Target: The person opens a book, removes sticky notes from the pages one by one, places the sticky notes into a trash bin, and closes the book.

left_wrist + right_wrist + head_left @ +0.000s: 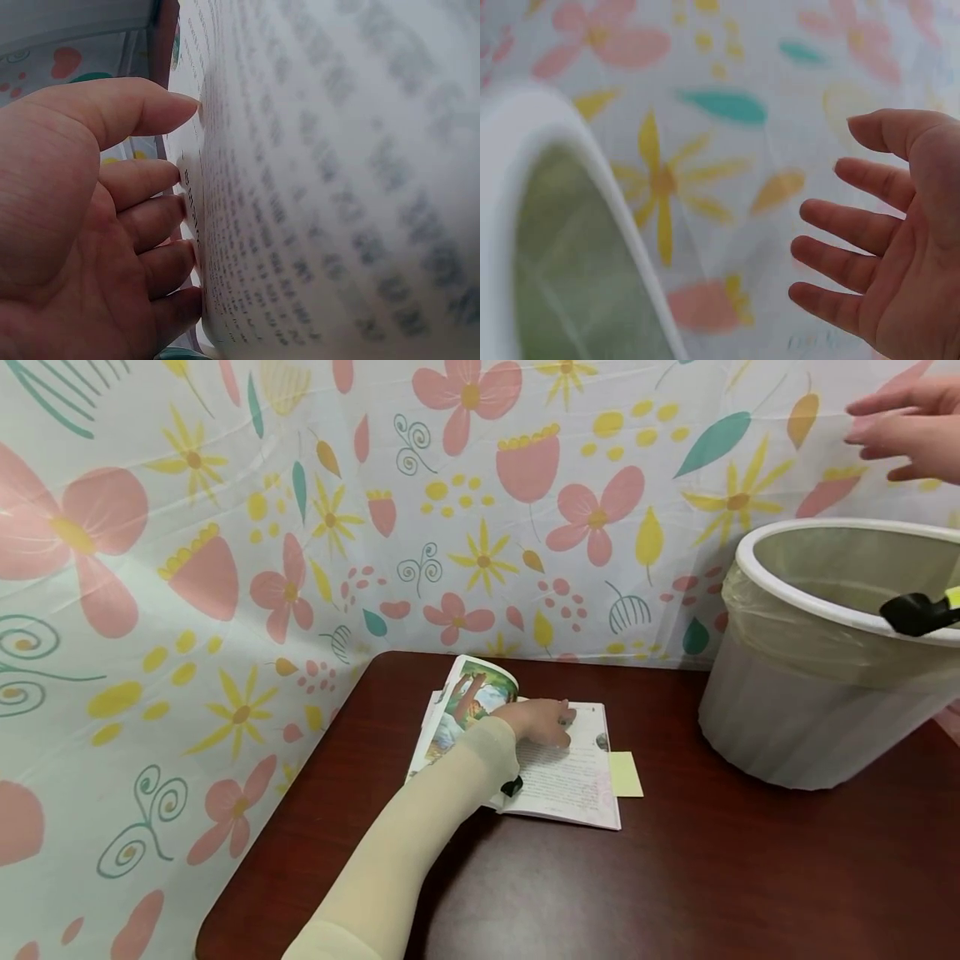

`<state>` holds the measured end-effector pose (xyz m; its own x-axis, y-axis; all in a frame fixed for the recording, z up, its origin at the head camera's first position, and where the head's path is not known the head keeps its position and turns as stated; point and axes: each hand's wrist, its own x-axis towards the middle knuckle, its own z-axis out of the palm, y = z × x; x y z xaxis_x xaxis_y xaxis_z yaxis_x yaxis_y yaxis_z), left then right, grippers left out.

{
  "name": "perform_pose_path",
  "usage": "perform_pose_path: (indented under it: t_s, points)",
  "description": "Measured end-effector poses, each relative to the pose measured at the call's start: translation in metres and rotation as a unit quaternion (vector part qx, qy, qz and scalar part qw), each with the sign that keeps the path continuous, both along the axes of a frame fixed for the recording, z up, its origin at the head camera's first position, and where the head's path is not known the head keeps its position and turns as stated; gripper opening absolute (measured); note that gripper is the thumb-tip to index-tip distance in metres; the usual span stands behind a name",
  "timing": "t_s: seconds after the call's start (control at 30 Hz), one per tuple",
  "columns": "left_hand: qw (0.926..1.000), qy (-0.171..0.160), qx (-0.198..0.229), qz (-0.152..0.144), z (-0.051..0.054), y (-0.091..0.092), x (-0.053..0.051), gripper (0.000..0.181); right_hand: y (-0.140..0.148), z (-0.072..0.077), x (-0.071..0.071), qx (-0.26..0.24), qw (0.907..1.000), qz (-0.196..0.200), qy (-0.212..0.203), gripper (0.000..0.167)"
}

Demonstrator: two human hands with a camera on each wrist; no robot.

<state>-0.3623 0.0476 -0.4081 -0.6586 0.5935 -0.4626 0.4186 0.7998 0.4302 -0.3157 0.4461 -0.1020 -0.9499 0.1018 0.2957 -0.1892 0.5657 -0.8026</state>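
An open book point(562, 785) with a colour picture on its left page lies on the table. My left hand point(536, 722) rests on the printed right page, and its fingertips touch the paper in the left wrist view. The left page curls up at its top. From the book's right edge sticks out a pale yellow sticky note point(626, 774). My right hand point(900, 232) is held in the air above the waste bin point(795, 718), fingers spread and relaxed, with nothing in it. Inside the bin, the bottom is hidden from view.
The bin has a white rim point(795, 589) and a clear plastic liner folded over it; it stands on the right of the dark red-brown table point(540, 893). A flower-patterned curtain point(315, 585) hangs behind and to the left of the table.
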Motion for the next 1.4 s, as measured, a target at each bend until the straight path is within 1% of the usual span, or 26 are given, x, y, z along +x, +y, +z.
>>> perform_pose_path:
  t_s: [0.03, 0.1, 0.17, 0.23, 0.27, 0.3, 0.37, 0.43, 0.47, 0.53, 0.57, 0.63, 0.67, 0.8, 0.9, 1.0, 1.1, 1.2, 1.33, 1.4]
  points:
    - [1.0000, 0.000, -0.002, -0.001, 0.000, 0.000, 0.000, 0.070, -0.010, 0.001, 0.005, -0.005, 0.9996, 0.017, 0.020, 0.034]
    - [1.0000, 0.000, -0.003, 0.000, 0.001, -0.001, 0.000, 0.070, -0.032, -0.002, 0.018, 0.020, 0.9975, 0.031, 0.060, 0.035]
    - [1.0000, -0.001, -0.004, 0.000, 0.003, -0.001, 0.001, 0.070, -0.053, -0.009, 0.031, 0.020, 0.9940, 0.057, 0.091, 0.038]
    - [1.0000, -0.001, -0.005, 0.001, 0.003, -0.001, 0.001, 0.070, -0.075, -0.018, 0.043, 0.042, 0.9894, 0.075, 0.117, 0.042]
    - [1.0000, -0.002, -0.004, 0.002, 0.004, -0.001, 0.002, 0.070, -0.087, -0.023, 0.050, 0.055, 0.9875, 0.080, 0.124, 0.044]
    - [1.0000, -0.002, -0.005, 0.001, 0.004, -0.001, 0.002, 0.070, -0.097, -0.029, 0.055, 0.060, 0.9849, 0.096, 0.131, 0.045]
    - [1.0000, -0.002, -0.005, 0.000, 0.004, -0.001, 0.003, 0.070, -0.117, -0.041, 0.066, 0.072, 0.9781, 0.138, 0.138, 0.046]
    - [1.0000, -0.001, -0.004, 0.000, 0.004, -0.001, 0.004, 0.070, -0.135, -0.054, 0.078, 0.095, 0.9710, 0.172, 0.136, 0.047]
    - [1.0000, 0.000, -0.004, -0.001, 0.004, -0.001, 0.004, 0.070, -0.143, -0.061, 0.083, 0.106, 0.9665, 0.188, 0.139, 0.048]
    - [1.0000, 0.004, -0.001, -0.003, 0.003, 0.000, 0.003, 0.070, -0.158, -0.074, 0.092, 0.141, 0.9544, 0.219, 0.145, 0.051]
    - [1.0000, 0.005, -0.002, -0.004, 0.002, 0.000, 0.003, 0.070, -0.165, -0.081, 0.096, 0.160, 0.9499, 0.224, 0.148, 0.053]
    - [0.9999, 0.008, -0.005, -0.006, 0.002, 0.000, 0.002, 0.070, -0.175, -0.097, 0.102, 0.191, 0.9443, 0.227, 0.143, 0.055]
    - [0.9999, 0.009, -0.008, -0.008, 0.002, -0.001, 0.002, 0.070, -0.180, -0.106, 0.104, 0.196, 0.9427, 0.232, 0.139, 0.056]
    - [0.9996, 0.010, -0.021, -0.014, 0.001, -0.001, -0.002, 0.072, -0.192, -0.146, 0.106, 0.171, 0.9474, 0.258, 0.081, 0.053]
    - [0.9994, 0.011, -0.029, -0.013, 0.002, 0.000, -0.003, 0.073, -0.197, -0.177, 0.103, 0.151, 0.9469, 0.281, 0.043, 0.050]
    - [0.9994, 0.012, -0.031, -0.004, 0.003, 0.001, -0.002, 0.073, -0.199, -0.206, 0.098, 0.134, 0.9459, 0.295, 0.011, 0.050]
    - [0.9995, 0.009, -0.030, 0.007, 0.003, 0.001, 0.000, 0.073, -0.201, -0.232, 0.094, 0.115, 0.9487, 0.294, -0.022, 0.051]
    - [0.9996, 0.010, -0.025, 0.008, 0.003, -0.001, 0.001, 0.073, -0.205, -0.255, 0.092, 0.096, 0.9517, 0.283, -0.068, 0.057]
    - [0.9998, 0.011, -0.016, 0.004, 0.002, -0.002, 0.002, 0.073, -0.210, -0.280, 0.091, 0.090, 0.9544, 0.258, -0.120, 0.069]
    - [0.9999, 0.010, -0.012, 0.003, 0.002, -0.003, 0.002, 0.073, -0.214, -0.289, 0.092, 0.091, 0.9557, 0.245, -0.136, 0.072]
